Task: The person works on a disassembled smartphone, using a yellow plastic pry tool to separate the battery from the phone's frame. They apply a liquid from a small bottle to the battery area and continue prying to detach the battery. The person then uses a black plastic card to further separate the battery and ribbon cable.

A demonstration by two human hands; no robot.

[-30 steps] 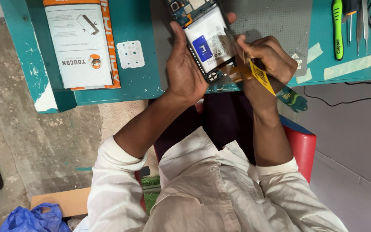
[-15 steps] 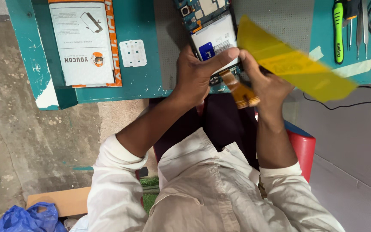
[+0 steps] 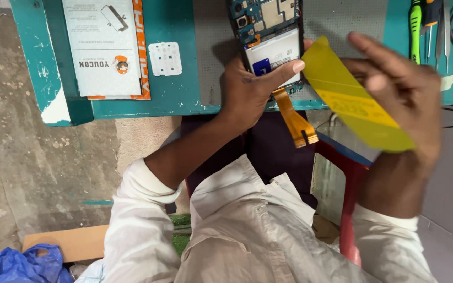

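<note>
- An opened phone (image 3: 269, 39), back cover off, lies on a grey mat (image 3: 342, 21) at the near edge of a teal workbench (image 3: 176, 99).
- Inside the phone's shell: a blue circuit board at the far end and a white battery nearer the person.
- The left hand (image 3: 250, 89) presses down on the phone, forefinger laid across the battery.
- An orange flex ribbon (image 3: 294, 119) hangs from the phone's near end over the bench edge.
- The right hand (image 3: 402, 99), right of the phone and blurred, pinches a yellow film sheet (image 3: 355, 97).
- Left of the phone lie a printed packet (image 3: 106, 47) and a small white card (image 3: 165, 58).
- Far right of the phone, a green-handled tool (image 3: 415, 23).
</note>
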